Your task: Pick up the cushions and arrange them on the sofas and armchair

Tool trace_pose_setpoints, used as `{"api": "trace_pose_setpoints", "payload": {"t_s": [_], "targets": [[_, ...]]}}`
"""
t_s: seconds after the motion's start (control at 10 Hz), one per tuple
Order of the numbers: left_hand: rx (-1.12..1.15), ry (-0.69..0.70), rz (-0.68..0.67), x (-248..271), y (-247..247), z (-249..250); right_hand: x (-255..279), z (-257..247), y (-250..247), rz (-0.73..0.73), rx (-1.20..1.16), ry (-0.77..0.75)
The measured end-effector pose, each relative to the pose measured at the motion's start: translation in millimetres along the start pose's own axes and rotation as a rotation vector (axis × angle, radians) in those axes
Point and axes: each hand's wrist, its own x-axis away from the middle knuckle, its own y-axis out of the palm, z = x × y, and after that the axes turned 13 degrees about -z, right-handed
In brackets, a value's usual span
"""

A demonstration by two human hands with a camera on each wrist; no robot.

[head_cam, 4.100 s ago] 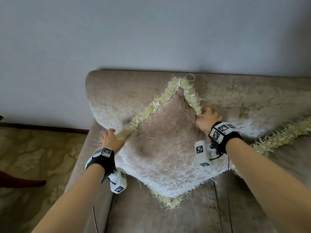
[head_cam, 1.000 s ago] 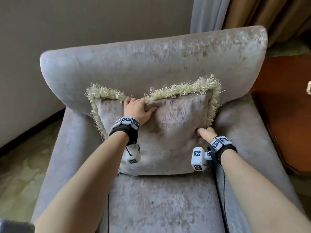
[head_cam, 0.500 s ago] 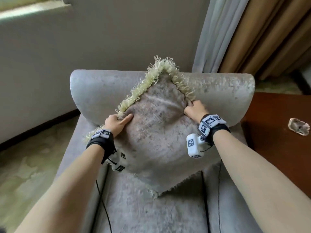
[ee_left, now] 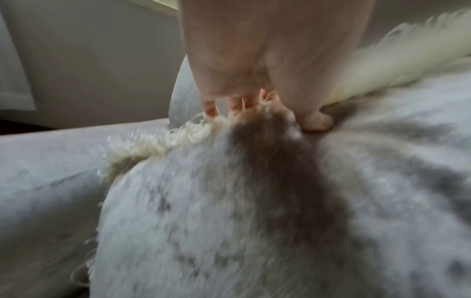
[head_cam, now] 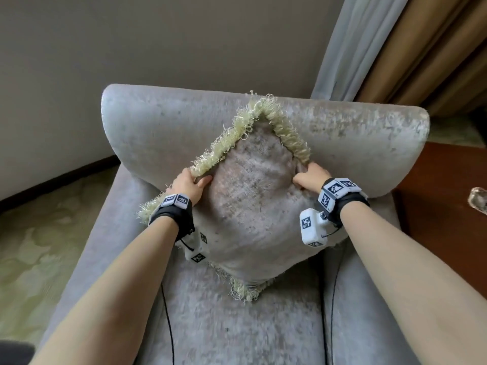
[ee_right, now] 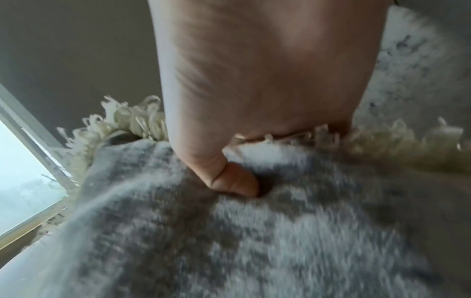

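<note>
A grey plush cushion (head_cam: 253, 206) with a pale yellow fringe stands on one corner like a diamond on the grey armchair (head_cam: 355, 143), its top corner against the backrest. My left hand (head_cam: 188, 184) grips its upper left fringed edge, thumb on the front face. My right hand (head_cam: 308, 176) grips the upper right edge. In the left wrist view the left hand (ee_left: 265, 113) pinches the cushion (ee_left: 254, 211) at the fringe. From the right wrist, the right hand (ee_right: 244, 161) has its thumb dug into the cushion (ee_right: 254, 242).
A dark wooden side table (head_cam: 442, 206) stands right of the armchair, with a clear glass object (head_cam: 478, 198) on it. Curtains (head_cam: 395, 48) hang behind at the right. A patterned green carpet (head_cam: 39, 233) lies to the left. The wall (head_cam: 158, 35) is behind.
One second ago the cushion stood square against the backrest; both hands turned it onto a corner. Since half a second ago it sits slightly lower.
</note>
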Motion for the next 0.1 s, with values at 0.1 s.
{"api": "trace_pose_setpoints", "payload": {"t_s": [0.1], "targets": [[0.124, 0.013, 0.096, 8.4, -31.1, 21.1, 21.3, 2.0, -19.0, 0.018, -0.063, -0.034]]}}
